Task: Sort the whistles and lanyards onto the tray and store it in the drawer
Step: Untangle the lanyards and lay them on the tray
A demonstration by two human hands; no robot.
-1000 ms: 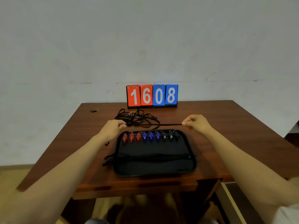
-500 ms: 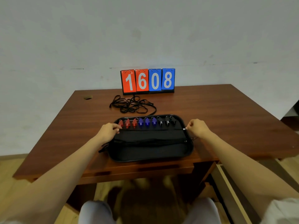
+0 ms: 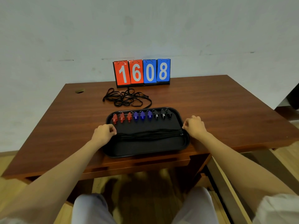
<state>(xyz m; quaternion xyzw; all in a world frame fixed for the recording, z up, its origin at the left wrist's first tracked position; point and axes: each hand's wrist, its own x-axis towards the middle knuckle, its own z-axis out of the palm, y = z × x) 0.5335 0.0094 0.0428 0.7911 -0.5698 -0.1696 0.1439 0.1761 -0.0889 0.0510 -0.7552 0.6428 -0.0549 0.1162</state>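
The tray (image 3: 145, 150) sits at the table's 6 o'clock edge. The stretched lanyard (image 3: 150, 134) was held taut above the whistles a second ago and is now down across the tray's middle, running 9 to 3 o'clock among cords already laid there. The left hand (image 3: 103, 132), at the tray's 9 o'clock rim, has curled fingers pinching that cord's end. The right hand (image 3: 195, 126), at 3 o'clock, is curled too, but I cannot tell whether it grips the clip end. The whistles (image 3: 142, 116) line the tray's 12 o'clock edge in red, blue and black. One more lanyard looks sorted, then — with a tangle of lanyards (image 3: 126, 98) waiting beyond the tray at 12 o'clock. Around it are a pale wall (image 3: 145, 29), the brown wooden table (image 3: 218, 102) and, at the table's far edge, a scoreboard (image 3: 141, 71) reading 1608.
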